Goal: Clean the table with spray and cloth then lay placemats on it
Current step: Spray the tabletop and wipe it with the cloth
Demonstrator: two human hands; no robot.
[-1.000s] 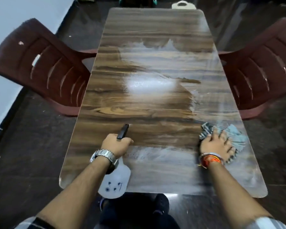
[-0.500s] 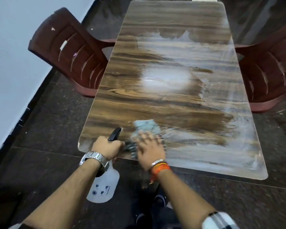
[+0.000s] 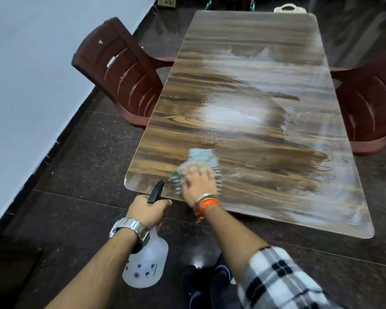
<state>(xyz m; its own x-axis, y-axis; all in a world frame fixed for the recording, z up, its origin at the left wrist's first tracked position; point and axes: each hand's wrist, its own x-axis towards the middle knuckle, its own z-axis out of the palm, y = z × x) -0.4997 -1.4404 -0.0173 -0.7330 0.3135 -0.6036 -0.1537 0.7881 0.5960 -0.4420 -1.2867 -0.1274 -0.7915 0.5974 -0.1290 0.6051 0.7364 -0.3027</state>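
Wood-grain table (image 3: 243, 70) runs lengthwise away from the person, its top streaked with pale wet patches across the middle and along the right edge. Near the table's near-left corner, the right hand (image 3: 198, 184) lies flat with fingers spread on a light blue cloth (image 3: 201, 156). The left hand (image 3: 146, 211) is curled around the neck of a white spray bottle (image 3: 147, 264), held just off the near edge. Maroon chairs (image 3: 120, 70) flank both long sides over dark floor tiles (image 3: 76, 166); a pale wall (image 3: 31, 63) runs along the left.
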